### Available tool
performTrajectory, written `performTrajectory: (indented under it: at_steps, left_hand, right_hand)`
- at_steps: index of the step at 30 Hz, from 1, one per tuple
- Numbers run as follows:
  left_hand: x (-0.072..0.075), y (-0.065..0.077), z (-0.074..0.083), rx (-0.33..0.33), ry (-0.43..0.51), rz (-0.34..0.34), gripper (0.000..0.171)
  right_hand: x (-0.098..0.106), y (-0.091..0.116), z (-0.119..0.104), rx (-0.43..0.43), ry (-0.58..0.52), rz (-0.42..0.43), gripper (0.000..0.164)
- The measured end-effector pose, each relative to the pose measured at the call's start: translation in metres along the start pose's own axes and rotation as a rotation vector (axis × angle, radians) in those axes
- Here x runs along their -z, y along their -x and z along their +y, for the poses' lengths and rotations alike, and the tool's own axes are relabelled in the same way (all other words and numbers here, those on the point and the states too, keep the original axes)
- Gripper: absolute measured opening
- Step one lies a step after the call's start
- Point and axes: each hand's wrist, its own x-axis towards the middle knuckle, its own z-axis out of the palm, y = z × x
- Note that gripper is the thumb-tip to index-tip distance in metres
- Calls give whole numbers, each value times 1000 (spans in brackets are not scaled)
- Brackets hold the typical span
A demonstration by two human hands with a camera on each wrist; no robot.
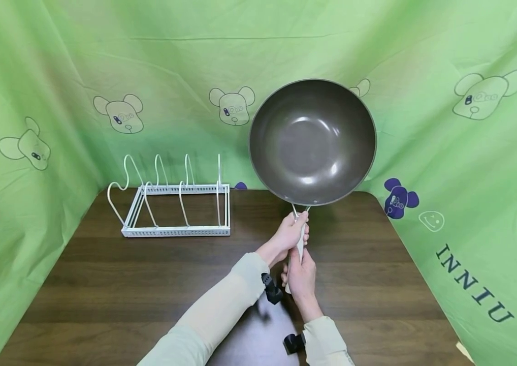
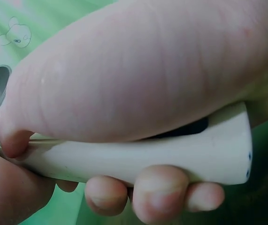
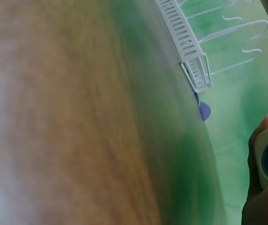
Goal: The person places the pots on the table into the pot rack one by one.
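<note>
A large dark wok (image 1: 312, 145) is held up above the back of the table, its inside facing me. Its pale handle (image 1: 301, 246) slants down toward me. My left hand (image 1: 288, 234) grips the handle close to the wok. Lower down, near the handle's end, my right hand (image 1: 303, 274) grips it too. Fingertips curl under the handle (image 2: 138, 161) in the left wrist view, with a large blurred stretch of hand over its top. The right wrist view shows the handle's hollow end (image 3: 261, 161) with fingers around it.
To the left, a white wire rack (image 1: 176, 232) with several upright loops stands on the brown wooden table (image 1: 149, 284). A green cloth (image 1: 171, 61) with printed mouse heads hangs behind and at both sides.
</note>
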Motion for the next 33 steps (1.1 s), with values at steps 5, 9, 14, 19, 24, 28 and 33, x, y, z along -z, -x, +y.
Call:
performTrajectory:
  at_steps: [5, 9, 14, 19, 24, 28, 33]
  left_hand:
    - [1, -2, 3, -12, -7, 11, 24]
    - [2, -3, 7, -20, -9, 16, 28]
    - [3, -5, 11, -29, -3, 25, 26]
    - [4, -8, 16, -45, -1, 26, 25]
    - [5, -9, 21, -50, -16, 26, 30]
    - [7, -10, 24, -67, -20, 28, 24]
    - [9, -11, 25, -86, -21, 31, 22]
  right_hand:
    - [-1, -2, -6, 7, 9, -13, 41]
    - [-4, -5, -9, 22, 16, -18, 41]
    - [-6, -12, -5, 46, 8, -10, 39]
    - [-9, -16, -7, 83, -4, -15, 37]
    - [-11, -19, -9, 90, -10, -19, 36]
    - [-12, -22, -10, 112, 3, -14, 37]
    - [-14, -25, -11, 110, 7, -18, 33]
